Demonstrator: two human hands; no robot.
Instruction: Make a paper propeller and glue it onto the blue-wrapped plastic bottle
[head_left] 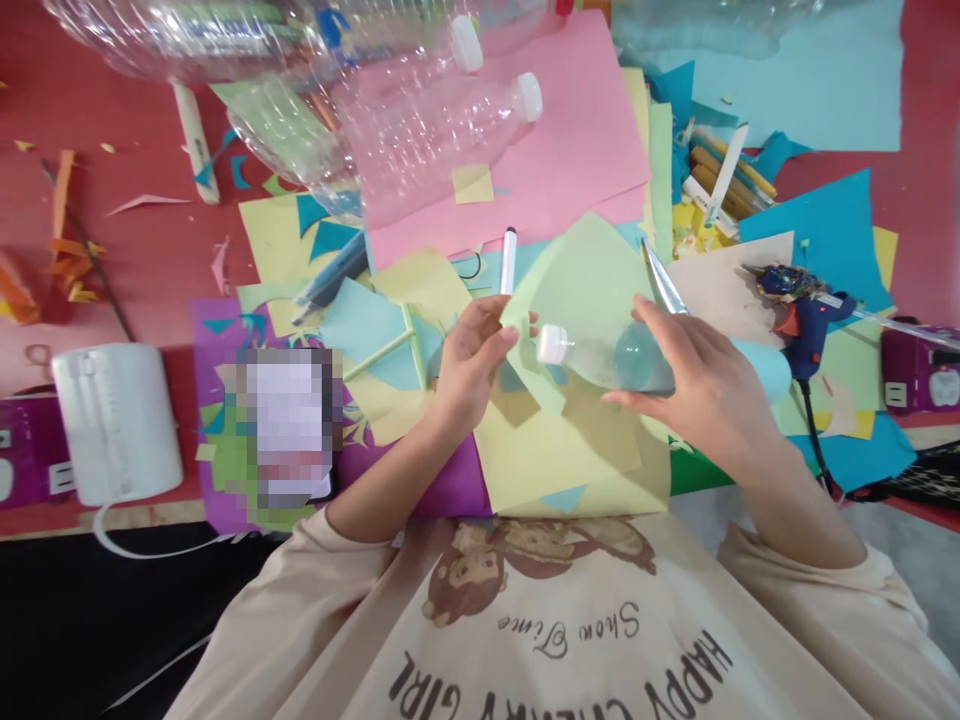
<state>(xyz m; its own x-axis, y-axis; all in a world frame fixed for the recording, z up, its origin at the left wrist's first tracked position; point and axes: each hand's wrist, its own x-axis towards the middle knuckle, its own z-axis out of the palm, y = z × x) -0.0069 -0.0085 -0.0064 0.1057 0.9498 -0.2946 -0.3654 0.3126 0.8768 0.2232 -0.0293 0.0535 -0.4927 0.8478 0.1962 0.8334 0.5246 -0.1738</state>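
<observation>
Yellow paper (555, 460) reached the near edge of the tabletop (150, 265). Above it, the right hand (705, 385) gripped a clear, blue-tinged bottle (642, 355), white cap (551, 344) pointing left; the left hand (474, 358) pinched a curled pale-green sheet (589, 265), though whether it also held the white pen (508, 262) was unclear. Leftward, some red surface lay bare; pink paper (577, 130) and other clear bottles (442, 135) crowded the far side.

obstacles: glue gun (806, 330), beyond right fingers (664, 325); clear bottles (442, 140), far side. passage: over flat yellow paper (574, 465), near edge.
</observation>
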